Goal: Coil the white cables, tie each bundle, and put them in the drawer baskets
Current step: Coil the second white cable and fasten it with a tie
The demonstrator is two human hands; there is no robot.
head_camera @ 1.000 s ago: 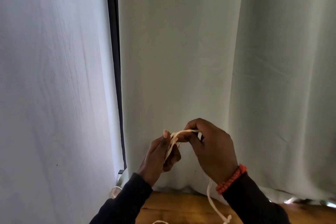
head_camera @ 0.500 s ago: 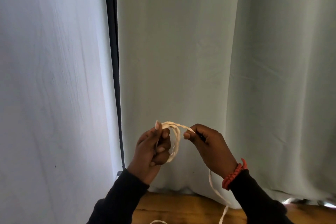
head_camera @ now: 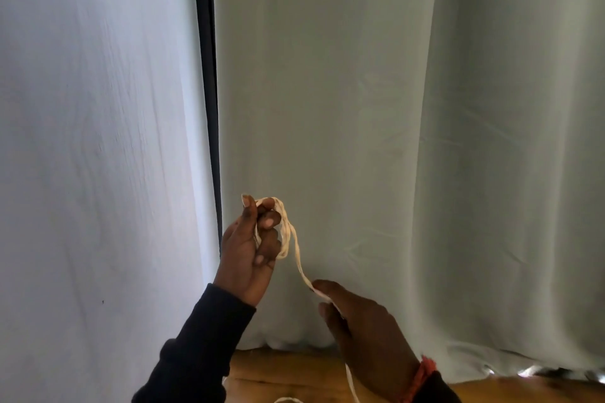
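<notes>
Head view: raised left hand (head_camera: 250, 250) grips the coiled white cable (head_camera: 285, 232), lower right hand (head_camera: 365, 334) pinches its tail (knuckles up).

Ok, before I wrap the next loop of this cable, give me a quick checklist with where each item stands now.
1. Coil held in left hand: ok, fingers closed around the loops.
2. Right hand on the free strand: ok, pinched at thumb and finger.
3. Strand between the hands free of knots: ok, it runs in one clean line.
4. Remaining tail untangled: cannot tell, it drops out of view toward the floor.
5. Tie for the bundle at hand: cannot tell, none in view.
6. Drawer baskets in reach: cannot tell, not in view.
</notes>
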